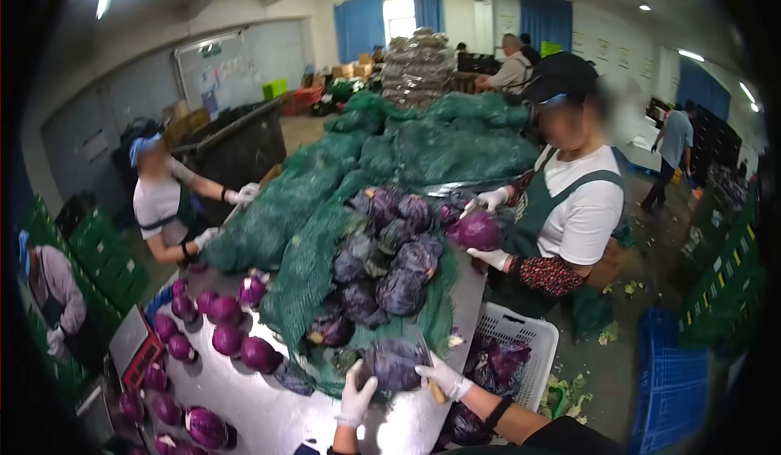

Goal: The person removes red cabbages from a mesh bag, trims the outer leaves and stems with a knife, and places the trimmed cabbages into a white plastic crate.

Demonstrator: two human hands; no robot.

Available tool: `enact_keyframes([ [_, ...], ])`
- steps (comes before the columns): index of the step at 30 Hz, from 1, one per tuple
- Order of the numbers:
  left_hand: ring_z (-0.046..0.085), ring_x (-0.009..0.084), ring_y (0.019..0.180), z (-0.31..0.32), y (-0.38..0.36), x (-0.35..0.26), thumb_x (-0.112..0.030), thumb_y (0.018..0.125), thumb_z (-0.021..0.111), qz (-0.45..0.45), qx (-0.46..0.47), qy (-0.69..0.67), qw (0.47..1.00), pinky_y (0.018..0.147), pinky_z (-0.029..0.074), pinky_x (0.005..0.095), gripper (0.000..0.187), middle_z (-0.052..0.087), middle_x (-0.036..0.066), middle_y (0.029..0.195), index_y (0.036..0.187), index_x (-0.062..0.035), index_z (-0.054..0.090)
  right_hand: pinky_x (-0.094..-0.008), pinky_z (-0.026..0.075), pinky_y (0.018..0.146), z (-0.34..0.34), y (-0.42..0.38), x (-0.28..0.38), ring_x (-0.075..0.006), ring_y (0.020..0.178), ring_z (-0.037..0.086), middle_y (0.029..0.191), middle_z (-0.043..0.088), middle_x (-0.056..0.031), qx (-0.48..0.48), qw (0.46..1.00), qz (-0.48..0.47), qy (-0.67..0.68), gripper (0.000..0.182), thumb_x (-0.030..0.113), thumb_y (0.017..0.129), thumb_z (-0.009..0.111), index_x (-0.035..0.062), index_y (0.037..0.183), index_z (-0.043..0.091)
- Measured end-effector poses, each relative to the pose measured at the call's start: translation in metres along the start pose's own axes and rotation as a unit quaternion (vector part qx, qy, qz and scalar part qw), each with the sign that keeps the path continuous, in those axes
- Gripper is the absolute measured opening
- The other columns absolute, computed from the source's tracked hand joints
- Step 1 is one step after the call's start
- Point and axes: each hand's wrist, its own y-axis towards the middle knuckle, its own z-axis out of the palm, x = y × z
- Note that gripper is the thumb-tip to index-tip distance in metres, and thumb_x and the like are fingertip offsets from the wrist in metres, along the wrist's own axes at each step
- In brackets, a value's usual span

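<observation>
A dark red cabbage with dull outer leaves lies at the near edge of the green net sack, between my two gloved hands. My left hand grips its left side, thumb and fingers curved against it. At the cabbage's right side, my right hand is closed with its fingertips touching the leaves. A tan wooden handle, seemingly a knife's, sticks out below that hand; its blade is hard to make out. Beyond my hands, untrimmed red cabbages are heaped on the open green net.
Peeled purple cabbages sit on the metal table at left. A white crate with loose leaves stands right. Full green net sacks lie behind the heap. A co-worker at right holds a cabbage; another touches the sacks at left.
</observation>
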Motion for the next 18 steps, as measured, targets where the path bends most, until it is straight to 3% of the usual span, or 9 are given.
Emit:
enact_keyframes([
  [1, 0.05, 0.0234, 0.108, 0.006, -0.017, -0.021, -0.016, 0.076, 0.07, 0.002, -0.014, -0.007, 1.0, 0.096, 0.037, 0.0334, 0.059, 0.051, 0.014, 0.117, 0.125, 0.0013, 0.042, -0.021, 0.044, 0.048, 0.003, -0.014, 0.004, -0.006, 0.056, 0.049, 0.085, 0.05, 0.001, 0.007, 0.999, 0.014, 0.037, 0.063, 0.017, 0.081, 0.068, 0.0107, 0.133, 0.033],
  [3, 0.052, 0.0245, 0.099, 0.019, -0.054, -0.066, -0.018, 0.07, 0.072, 0.052, -0.038, 0.146, 0.987, 0.093, 0.039, 0.0355, 0.058, 0.054, 0.013, 0.108, 0.119, -0.0008, 0.047, -0.0199, 0.043, 0.048, 0.008, -0.033, 0.007, -0.0046, 0.055, 0.047, 0.089, 0.052, 0.0007, 0.067, 0.998, -0.002, 0.018, 0.069, 0.017, 0.08, 0.068, 0.0129, 0.137, 0.029],
  [5, 0.044, 0.0286, 0.112, 0.015, -0.089, -0.107, 0.009, 0.073, 0.062, -0.129, 0.044, 0.219, 0.966, 0.084, 0.051, 0.0359, 0.076, 0.037, 0.019, 0.13, 0.139, -0.0041, 0.026, -0.018, 0.04, 0.045, 0.018, -0.052, 0.021, -0.0026, 0.053, 0.043, 0.101, 0.054, -0.0005, 0.159, 0.985, -0.008, -0.064, 0.079, 0.016, 0.077, 0.071, 0.0129, 0.141, 0.024],
  [6, 0.045, 0.0286, 0.111, 0.018, -0.1, -0.117, 0.006, 0.073, 0.063, -0.146, 0.084, 0.235, 0.957, 0.084, 0.05, 0.0362, 0.074, 0.038, 0.019, 0.128, 0.137, -0.004, 0.027, -0.0224, 0.048, 0.063, 0.016, -0.056, 0.023, -0.0083, 0.072, 0.054, 0.119, 0.051, -0.0045, 0.202, 0.97, 0.04, -0.132, 0.088, 0.018, 0.074, 0.073, 0.0125, 0.143, 0.02],
  [7, 0.045, 0.0286, 0.11, 0.021, -0.106, -0.123, 0.004, 0.072, 0.064, -0.111, 0.111, 0.238, 0.959, 0.085, 0.049, 0.0365, 0.073, 0.039, 0.019, 0.126, 0.135, -0.004, 0.029, -0.0321, 0.043, 0.092, 0.022, -0.052, 0.0, -0.0189, 0.107, 0.052, 0.131, 0.044, -0.0108, 0.227, 0.947, -0.119, -0.194, 0.09, 0.021, 0.073, 0.074, 0.0118, 0.143, 0.019],
  [9, 0.046, 0.0287, 0.107, 0.027, -0.115, -0.136, -0.001, 0.071, 0.066, -0.069, 0.155, 0.248, 0.954, 0.085, 0.048, 0.0371, 0.07, 0.041, 0.018, 0.122, 0.132, -0.0038, 0.032, -0.0354, 0.025, 0.107, 0.03, -0.076, -0.01, -0.0229, 0.129, 0.033, 0.137, 0.039, -0.0141, 0.211, 0.935, -0.085, -0.271, 0.087, 0.024, 0.073, 0.074, 0.0107, 0.142, 0.023],
  [12, 0.048, 0.0287, 0.104, 0.03, -0.125, -0.149, -0.009, 0.068, 0.069, -0.019, 0.203, 0.263, 0.943, 0.087, 0.045, 0.0379, 0.067, 0.045, 0.017, 0.116, 0.127, -0.0036, 0.037, -0.0341, 0.029, 0.105, 0.028, -0.078, -0.056, -0.0249, 0.127, 0.037, 0.136, 0.04, -0.0167, 0.251, 0.912, -0.062, -0.318, 0.086, 0.03, 0.071, 0.075, 0.0096, 0.14, 0.028],
  [15, 0.05, 0.0288, 0.1, 0.031, -0.126, -0.16, -0.016, 0.066, 0.072, 0.056, 0.245, 0.281, 0.926, 0.088, 0.043, 0.0387, 0.065, 0.048, 0.017, 0.11, 0.123, -0.0033, 0.042, -0.035, 0.036, 0.1, 0.059, -0.093, -0.039, -0.0315, 0.119, 0.045, 0.132, 0.043, -0.0188, 0.228, 0.833, -0.106, -0.493, 0.078, 0.04, 0.073, 0.071, 0.0086, 0.135, 0.036],
  [18, 0.052, 0.0289, 0.096, 0.037, -0.119, -0.146, -0.024, 0.064, 0.075, 0.162, 0.251, 0.325, 0.897, 0.089, 0.041, 0.0396, 0.064, 0.052, 0.016, 0.104, 0.118, -0.0031, 0.047, -0.035, 0.045, 0.089, 0.067, -0.087, -0.03, -0.0294, 0.102, 0.058, 0.113, 0.058, -0.0159, 0.146, 0.807, -0.083, -0.566, 0.061, 0.047, 0.077, 0.063, 0.0065, 0.121, 0.051],
])
